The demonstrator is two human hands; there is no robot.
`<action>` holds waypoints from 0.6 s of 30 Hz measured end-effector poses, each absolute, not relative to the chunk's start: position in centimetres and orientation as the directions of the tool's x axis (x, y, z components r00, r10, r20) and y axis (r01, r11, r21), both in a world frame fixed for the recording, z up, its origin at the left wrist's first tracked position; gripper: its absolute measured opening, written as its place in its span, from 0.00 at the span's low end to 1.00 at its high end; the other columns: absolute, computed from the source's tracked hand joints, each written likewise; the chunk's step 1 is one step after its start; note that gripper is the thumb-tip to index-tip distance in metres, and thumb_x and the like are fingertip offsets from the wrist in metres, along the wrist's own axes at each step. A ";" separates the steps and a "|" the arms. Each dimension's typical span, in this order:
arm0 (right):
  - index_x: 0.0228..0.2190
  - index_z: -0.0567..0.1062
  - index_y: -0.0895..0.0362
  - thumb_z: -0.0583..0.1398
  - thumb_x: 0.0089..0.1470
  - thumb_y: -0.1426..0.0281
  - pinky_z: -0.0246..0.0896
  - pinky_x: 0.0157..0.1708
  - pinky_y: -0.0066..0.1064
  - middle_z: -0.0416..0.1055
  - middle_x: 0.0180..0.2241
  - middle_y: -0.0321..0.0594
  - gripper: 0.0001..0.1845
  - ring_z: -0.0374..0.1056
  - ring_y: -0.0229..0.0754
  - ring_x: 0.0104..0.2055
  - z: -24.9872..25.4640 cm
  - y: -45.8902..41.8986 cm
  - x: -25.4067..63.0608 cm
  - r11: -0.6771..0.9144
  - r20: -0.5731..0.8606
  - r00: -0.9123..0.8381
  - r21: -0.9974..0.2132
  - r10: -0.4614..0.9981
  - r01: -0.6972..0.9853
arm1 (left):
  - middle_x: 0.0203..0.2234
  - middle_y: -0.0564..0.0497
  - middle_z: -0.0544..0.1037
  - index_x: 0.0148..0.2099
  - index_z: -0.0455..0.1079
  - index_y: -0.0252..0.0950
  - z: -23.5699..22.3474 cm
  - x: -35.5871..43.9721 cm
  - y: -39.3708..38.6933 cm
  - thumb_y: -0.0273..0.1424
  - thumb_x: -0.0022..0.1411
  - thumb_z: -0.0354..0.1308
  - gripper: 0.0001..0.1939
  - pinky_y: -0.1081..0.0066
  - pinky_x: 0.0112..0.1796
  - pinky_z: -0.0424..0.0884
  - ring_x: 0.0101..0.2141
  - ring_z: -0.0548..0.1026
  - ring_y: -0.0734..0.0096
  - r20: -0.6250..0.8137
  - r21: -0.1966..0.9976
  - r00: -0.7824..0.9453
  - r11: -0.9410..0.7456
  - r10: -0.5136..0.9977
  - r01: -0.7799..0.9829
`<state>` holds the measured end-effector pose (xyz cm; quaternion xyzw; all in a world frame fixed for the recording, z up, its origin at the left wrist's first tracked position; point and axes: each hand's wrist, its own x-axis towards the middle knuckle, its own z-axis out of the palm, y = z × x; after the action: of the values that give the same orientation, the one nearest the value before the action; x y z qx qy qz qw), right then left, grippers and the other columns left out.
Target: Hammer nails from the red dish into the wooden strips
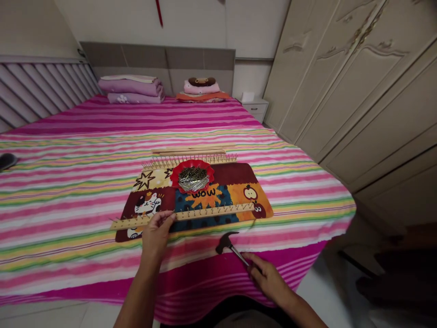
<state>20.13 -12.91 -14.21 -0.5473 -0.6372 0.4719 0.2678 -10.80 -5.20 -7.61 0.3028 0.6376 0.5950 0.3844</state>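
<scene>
My left hand is closed in a pinch at a long, narrow wooden strip. At its fingertips shows the small dark tip of a nail, mostly hidden by the fingers. Many nails stick up from the strip to the right of this hand. My right hand grips the handle of a claw hammer, whose dark head hangs low in front of the strip. Beyond the strip, a red scalloped bowl holds a heap of nails. Under both lies a patterned mat.
Behind the bowl lies another nail-studded strip, with plain wooden strips farther back. The striped bed carries everything. Folded bedding and pillows sit by the headboard. A wardrobe stands at right.
</scene>
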 end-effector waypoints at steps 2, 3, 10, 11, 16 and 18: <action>0.47 0.74 0.56 0.54 0.52 0.68 0.67 0.41 0.36 0.77 0.39 0.41 0.21 0.71 0.45 0.41 -14.2 -12.9 20.2 -0.027 -0.160 -0.264 -0.895 0.951 0.445 | 0.22 0.53 0.75 0.30 0.71 0.34 -7.8 -10.5 -4.9 0.42 0.36 0.65 0.19 0.74 0.27 0.66 0.25 0.71 0.74 -0.113 0.992 -0.546 0.122 0.830 -0.019; 0.47 0.74 0.57 0.54 0.52 0.69 0.67 0.42 0.36 0.77 0.40 0.42 0.21 0.71 0.46 0.41 -14.3 -12.9 20.2 -0.020 -0.154 -0.268 -0.896 0.951 0.444 | 0.21 0.53 0.75 0.30 0.71 0.35 -7.8 -10.3 -4.8 0.42 0.36 0.64 0.19 0.74 0.26 0.65 0.24 0.70 0.74 -0.116 0.991 -0.554 0.137 0.824 -0.004; 0.47 0.74 0.57 0.53 0.51 0.70 0.69 0.39 0.35 0.77 0.39 0.42 0.22 0.73 0.45 0.37 -14.3 -12.9 20.2 -0.028 -0.160 -0.273 -0.901 0.949 0.433 | 0.19 0.54 0.73 0.31 0.72 0.34 -8.8 -10.0 -4.5 0.43 0.36 0.65 0.21 0.77 0.21 0.58 0.20 0.66 0.78 -0.114 0.991 -0.590 0.132 0.799 -0.012; 0.47 0.74 0.58 0.53 0.51 0.70 0.68 0.39 0.35 0.77 0.39 0.42 0.22 0.73 0.45 0.37 -14.3 -12.9 20.2 -0.025 -0.160 -0.277 -0.900 0.947 0.434 | 0.19 0.54 0.73 0.31 0.72 0.33 -8.9 -10.0 -4.4 0.43 0.36 0.65 0.21 0.77 0.20 0.58 0.20 0.65 0.78 -0.115 0.991 -0.588 0.131 0.801 -0.016; 0.46 0.74 0.58 0.53 0.50 0.70 0.67 0.42 0.35 0.77 0.40 0.42 0.22 0.72 0.46 0.40 -14.2 -12.8 20.1 -0.008 -0.144 -0.289 -0.906 0.946 0.423 | 0.20 0.54 0.74 0.31 0.72 0.34 -9.1 -10.0 -4.2 0.43 0.38 0.64 0.20 0.76 0.21 0.60 0.20 0.66 0.77 -0.094 0.990 -0.590 0.136 0.802 0.027; 0.47 0.74 0.58 0.52 0.50 0.71 0.67 0.41 0.35 0.77 0.39 0.41 0.22 0.72 0.45 0.38 -14.2 -12.8 20.0 -0.024 -0.152 -0.281 -0.911 0.948 0.412 | 0.20 0.53 0.74 0.31 0.72 0.35 -9.0 -9.8 -4.3 0.43 0.38 0.63 0.19 0.74 0.24 0.63 0.22 0.69 0.74 -0.073 0.986 -0.592 0.149 0.803 0.079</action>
<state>20.02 -12.83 -14.17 -0.5308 -0.6404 0.4800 0.2790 -9.84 -4.32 -9.05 0.3205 0.6878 0.5683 0.3183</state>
